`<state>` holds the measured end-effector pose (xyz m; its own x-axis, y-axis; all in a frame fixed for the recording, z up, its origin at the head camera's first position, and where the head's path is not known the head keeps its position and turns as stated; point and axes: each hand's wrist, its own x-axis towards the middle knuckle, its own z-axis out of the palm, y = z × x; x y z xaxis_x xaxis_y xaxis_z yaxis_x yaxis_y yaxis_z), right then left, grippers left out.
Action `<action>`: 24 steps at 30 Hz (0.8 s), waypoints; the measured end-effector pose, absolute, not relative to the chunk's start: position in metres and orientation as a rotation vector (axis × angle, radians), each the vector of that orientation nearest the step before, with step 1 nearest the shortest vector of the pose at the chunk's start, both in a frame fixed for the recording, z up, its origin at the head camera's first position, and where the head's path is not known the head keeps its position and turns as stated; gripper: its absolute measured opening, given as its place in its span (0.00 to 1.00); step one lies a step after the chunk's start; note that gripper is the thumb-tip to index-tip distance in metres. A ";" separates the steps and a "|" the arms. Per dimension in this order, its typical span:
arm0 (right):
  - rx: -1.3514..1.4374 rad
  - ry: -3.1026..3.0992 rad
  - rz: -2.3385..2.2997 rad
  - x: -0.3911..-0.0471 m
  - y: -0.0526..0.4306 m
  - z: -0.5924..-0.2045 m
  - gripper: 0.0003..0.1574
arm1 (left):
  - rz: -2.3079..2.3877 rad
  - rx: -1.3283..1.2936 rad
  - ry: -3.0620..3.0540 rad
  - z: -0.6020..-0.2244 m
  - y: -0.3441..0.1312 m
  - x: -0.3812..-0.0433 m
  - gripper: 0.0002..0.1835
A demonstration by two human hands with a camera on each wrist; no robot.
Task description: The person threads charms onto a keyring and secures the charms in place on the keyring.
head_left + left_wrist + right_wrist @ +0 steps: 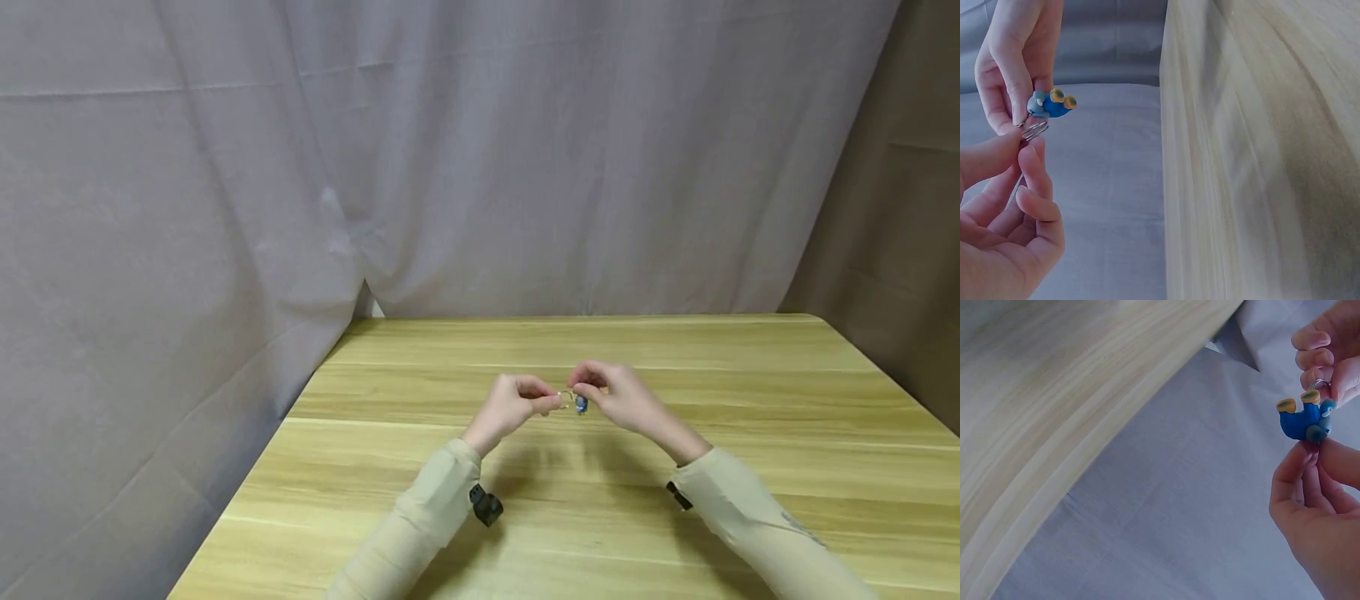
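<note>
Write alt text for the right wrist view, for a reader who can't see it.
A right hand holds a small blue figurine with orange-yellow feet by its fingertips, while a left hand pinches a thin metal ring close beside it. A wood-grain tabletop slants across the upper left, with grey cloth beyond.

Both my arms in long sleeves, pale beige, matte cloth. Left sleeve, on the side of the desk's left edge: plain, softly creased, loose folds behind the cuff. Black camera at that wrist, small and blocky, rounded at one end. Right sleeve, toward the desk's right edge: same cloth, smoother; grey-blue marking on the forearm, too small to read. Second black unit by its cuff, narrower from above. Left hand and right hand bare past the cuffs.
</note>
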<state>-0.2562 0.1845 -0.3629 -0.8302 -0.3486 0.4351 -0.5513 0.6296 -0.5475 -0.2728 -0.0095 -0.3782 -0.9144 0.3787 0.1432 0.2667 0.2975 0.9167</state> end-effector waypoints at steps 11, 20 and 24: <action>0.727 -2.462 1.108 -0.252 0.183 -0.366 0.03 | 1.900 0.533 2.317 -0.376 -0.014 -0.272 0.10; 0.670 -2.439 1.224 -0.250 0.182 -0.360 0.05 | 1.988 0.538 2.209 -0.372 -0.017 -0.270 0.12; 0.644 -2.450 1.273 -0.249 0.182 -0.359 0.07 | 2.019 0.565 2.204 -0.372 -0.017 -0.269 0.11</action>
<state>-0.2486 0.1818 -0.3590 -0.8528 -0.2478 0.4598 -0.5187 0.5055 -0.6895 -0.2688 -0.0169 -0.3724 -0.9263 0.3343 0.1739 0.2025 0.0525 0.9779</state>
